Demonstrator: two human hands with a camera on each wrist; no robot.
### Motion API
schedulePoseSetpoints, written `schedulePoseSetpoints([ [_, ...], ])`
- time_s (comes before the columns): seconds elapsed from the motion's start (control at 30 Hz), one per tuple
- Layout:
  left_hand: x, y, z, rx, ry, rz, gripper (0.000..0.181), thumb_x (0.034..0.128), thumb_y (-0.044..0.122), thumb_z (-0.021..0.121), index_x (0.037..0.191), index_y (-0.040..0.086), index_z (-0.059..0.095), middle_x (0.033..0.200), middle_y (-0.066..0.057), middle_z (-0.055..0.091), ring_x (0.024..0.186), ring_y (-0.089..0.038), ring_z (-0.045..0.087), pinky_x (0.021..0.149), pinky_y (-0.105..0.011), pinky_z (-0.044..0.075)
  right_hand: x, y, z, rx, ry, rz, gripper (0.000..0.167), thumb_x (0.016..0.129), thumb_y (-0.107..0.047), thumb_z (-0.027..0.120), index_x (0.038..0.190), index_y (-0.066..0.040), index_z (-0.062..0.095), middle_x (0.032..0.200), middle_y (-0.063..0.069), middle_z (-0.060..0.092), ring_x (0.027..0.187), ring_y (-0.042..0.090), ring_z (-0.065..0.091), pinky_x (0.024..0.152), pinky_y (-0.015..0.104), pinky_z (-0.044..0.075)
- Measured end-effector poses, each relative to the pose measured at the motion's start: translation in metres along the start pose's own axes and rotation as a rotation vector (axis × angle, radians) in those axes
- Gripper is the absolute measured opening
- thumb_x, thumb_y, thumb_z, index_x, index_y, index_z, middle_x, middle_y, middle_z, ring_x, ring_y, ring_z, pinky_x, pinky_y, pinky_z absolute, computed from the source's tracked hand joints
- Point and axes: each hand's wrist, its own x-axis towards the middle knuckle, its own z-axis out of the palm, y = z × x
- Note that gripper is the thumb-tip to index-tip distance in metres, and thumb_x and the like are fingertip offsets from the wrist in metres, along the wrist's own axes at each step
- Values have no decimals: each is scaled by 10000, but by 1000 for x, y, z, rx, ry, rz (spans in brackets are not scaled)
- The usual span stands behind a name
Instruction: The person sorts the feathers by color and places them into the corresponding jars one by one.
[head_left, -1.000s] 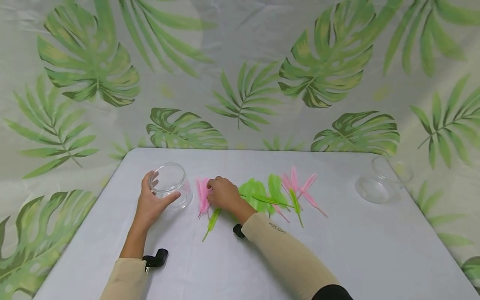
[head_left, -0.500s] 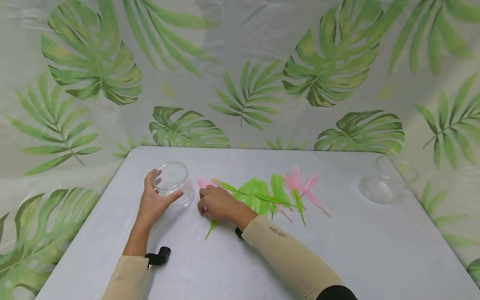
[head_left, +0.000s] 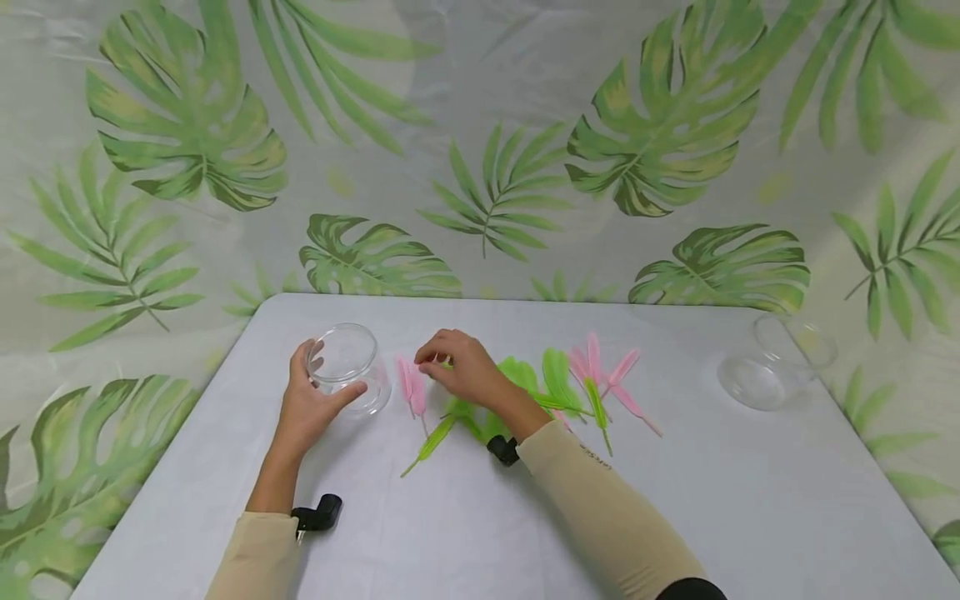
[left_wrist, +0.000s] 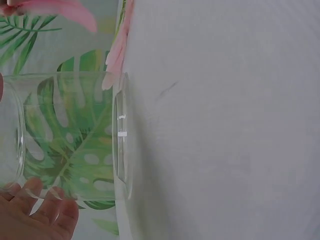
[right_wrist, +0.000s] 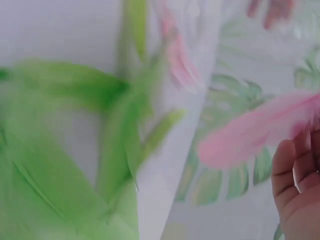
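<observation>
My left hand (head_left: 311, 408) grips a clear jar (head_left: 372, 383), thumb across the near side and fingers round the left. In the left wrist view, nothing shows inside the jar (left_wrist: 70, 135). Raised just right of the jar, my right hand (head_left: 461, 367) pinches a pink feather (right_wrist: 255, 130), plain in the right wrist view and hard to make out in the head view. Below that hand, pink feathers (head_left: 417, 392) lie on the table beside the jar. Green feathers (head_left: 557, 375) spread to the right, partly hidden by the right forearm.
More pink feathers (head_left: 626, 396) fan out at the right end of the row. Far right stands another clear container (head_left: 753, 383), close to the table edge. A white cloth covers the table (head_left: 420, 542); a leaf-print curtain (head_left: 510, 100) hangs behind.
My right hand reached down among the pink feathers, then lifted and moved back rightward with a pink one. A green feather near it has shifted. The left hand and jar have stayed put.
</observation>
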Motion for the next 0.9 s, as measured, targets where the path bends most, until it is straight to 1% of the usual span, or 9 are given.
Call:
schedulePoseSetpoints([
  [0.07,0,2,-2,7,-6,-3,1115,787,278,837,1590,148,73,1644,-108,249,1494,-351,280,1208,-542,278,1,3,-11,112,79,74,102,937,-137,678,1015,-108,738,992,52,714,873,179,630,775,313,555],
  [0.13,0,3,-5,11,-14,-5,1124,788,279,835,1592,145,61,1644,-116,243,1493,-357,279,1208,-544,277,3,5,-22,205,141,156,111,949,-154,666,1034,-125,731,1017,50,722,884,167,637,784,289,546],
  [0.2,1,4,-6,9,-20,-7,1127,788,274,834,1592,141,56,1644,-119,243,1496,-356,273,1210,-544,272,5,7,-32,261,185,215,126,961,-175,651,1056,-134,723,1042,52,723,916,169,639,820,296,540],
  [0.27,1,4,-7,6,-25,-5,1126,788,265,833,1591,133,54,1640,-136,248,1497,-359,270,1213,-545,267,7,8,-40,287,215,246,139,967,-188,645,1074,-138,718,1058,59,723,962,177,644,866,319,539],
  [0.33,1,4,-7,1,-29,-3,1124,789,254,830,1590,127,53,1636,-146,257,1500,-357,265,1215,-546,262,8,10,-46,304,232,263,156,970,-197,642,1094,-137,714,1081,68,720,994,192,646,883,338,542],
  [0.53,2,6,-6,-4,-41,-5,1129,796,260,825,1588,109,35,1639,-145,253,1509,-353,248,1218,-548,253,10,13,-56,360,239,303,162,969,-242,646,1093,-158,709,1093,57,713,1004,197,620,823,354,532],
  [0.7,1,7,-6,0,-55,-10,1121,797,271,826,1585,99,48,1642,-134,253,1513,-348,242,1219,-544,255,13,11,-61,404,244,303,166,967,-243,649,1086,-141,705,1099,70,701,1021,201,615,883,418,531],
  [0.8,-1,6,-5,8,-56,-16,1112,795,274,828,1586,106,64,1640,-124,263,1515,-340,247,1218,-540,261,16,8,-64,418,238,306,173,970,-237,645,1092,-128,703,1092,72,698,1013,191,624,884,389,538],
  [0.9,-1,5,-4,7,-50,-13,1098,794,280,831,1585,114,87,1636,-116,278,1515,-331,256,1215,-539,267,21,1,-68,457,233,319,185,971,-230,642,1103,-111,696,1072,53,693,1010,177,631,863,323,534],
])
